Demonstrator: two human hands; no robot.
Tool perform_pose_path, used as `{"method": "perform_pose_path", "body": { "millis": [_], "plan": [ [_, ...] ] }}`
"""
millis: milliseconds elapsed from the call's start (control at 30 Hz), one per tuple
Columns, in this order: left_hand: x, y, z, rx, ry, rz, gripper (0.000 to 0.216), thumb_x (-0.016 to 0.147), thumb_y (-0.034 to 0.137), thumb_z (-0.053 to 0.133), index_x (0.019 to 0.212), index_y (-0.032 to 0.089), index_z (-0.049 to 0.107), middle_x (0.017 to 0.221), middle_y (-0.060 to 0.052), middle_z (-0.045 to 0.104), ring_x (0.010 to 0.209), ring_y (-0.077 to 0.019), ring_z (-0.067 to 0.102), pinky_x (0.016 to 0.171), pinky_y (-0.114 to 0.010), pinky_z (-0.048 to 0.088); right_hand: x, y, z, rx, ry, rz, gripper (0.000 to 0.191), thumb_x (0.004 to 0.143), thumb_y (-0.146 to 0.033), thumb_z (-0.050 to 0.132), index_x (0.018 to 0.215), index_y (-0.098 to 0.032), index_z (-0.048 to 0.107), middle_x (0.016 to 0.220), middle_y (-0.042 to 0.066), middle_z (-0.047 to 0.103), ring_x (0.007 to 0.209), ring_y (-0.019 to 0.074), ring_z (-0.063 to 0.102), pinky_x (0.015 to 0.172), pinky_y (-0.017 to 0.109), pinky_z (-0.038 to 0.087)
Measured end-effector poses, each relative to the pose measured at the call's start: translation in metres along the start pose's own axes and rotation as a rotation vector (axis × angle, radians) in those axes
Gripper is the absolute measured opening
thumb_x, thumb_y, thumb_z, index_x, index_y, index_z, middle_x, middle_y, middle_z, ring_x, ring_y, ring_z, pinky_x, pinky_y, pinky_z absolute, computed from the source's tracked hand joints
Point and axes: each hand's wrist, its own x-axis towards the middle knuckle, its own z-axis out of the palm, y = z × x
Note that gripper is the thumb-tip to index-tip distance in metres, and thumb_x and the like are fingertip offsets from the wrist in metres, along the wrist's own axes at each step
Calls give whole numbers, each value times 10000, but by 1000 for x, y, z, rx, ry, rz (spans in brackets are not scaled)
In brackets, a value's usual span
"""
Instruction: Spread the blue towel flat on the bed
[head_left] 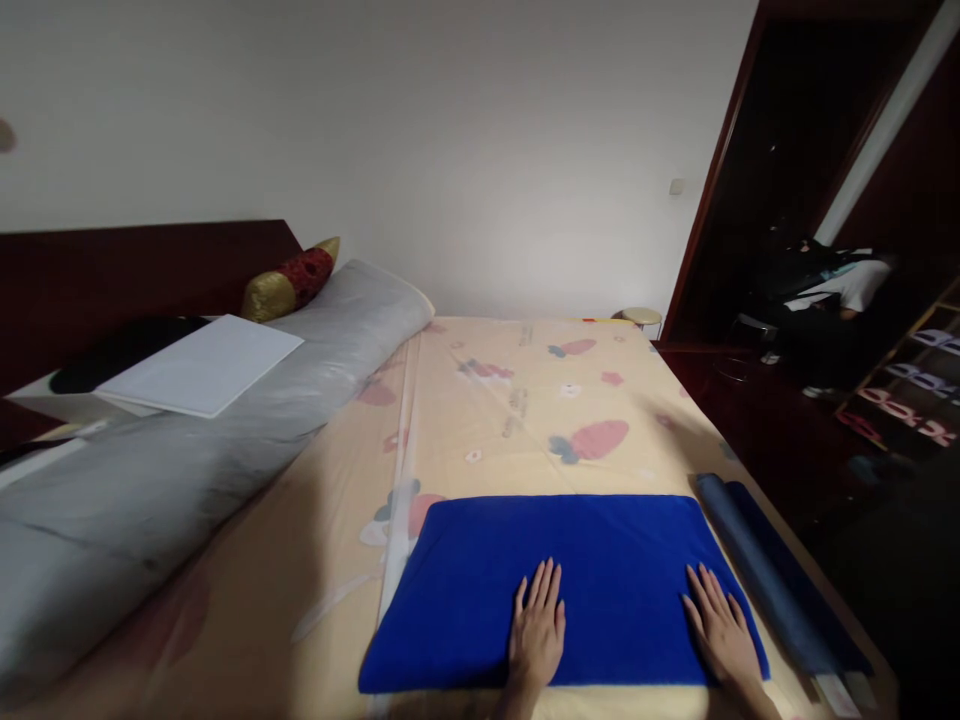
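Pressing flat with fingers spread, the left hand (537, 632) and right hand (721, 632) rest on the folded bright-blue cloth rectangle (555, 560), grasping nothing, on the cream printed bed (525, 400).

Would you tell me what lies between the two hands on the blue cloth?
Only bare blue cloth lies between the left hand and right hand, per the head view.

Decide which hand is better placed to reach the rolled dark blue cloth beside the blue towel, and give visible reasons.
Probably the right hand. It lies flat near the blue towel's right edge, next to the rolled dark blue cloth. The left hand rests near the towel's middle, farther away.
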Motion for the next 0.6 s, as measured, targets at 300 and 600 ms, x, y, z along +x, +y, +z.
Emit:
{"method": "perform_pose_path", "body": {
  "millis": [300, 600],
  "plan": [
    [0, -4, 6, 30, 12, 21, 576, 944, 256, 248, 1457, 331, -3, 1549, 20, 283, 1411, -174, 316, 1135, -439, 363, 17, -172, 4, 258, -11, -278, 555, 955, -465, 282, 1476, -297, 189, 1536, 24, 266, 1413, 235, 272, 1135, 489, 313],
    [1, -10, 15, 37, 5, 18, 577, 940, 262, 234, 1455, 365, -6, 1545, 71, 250, 1411, -153, 306, 1131, -432, 374, 28, -185, 13, 258, -162, -353, 539, 954, -507, 252, 1463, -338, 196, 1542, -6, 226, 1424, 221, 236, 1161, 497, 266]
  ]
}}
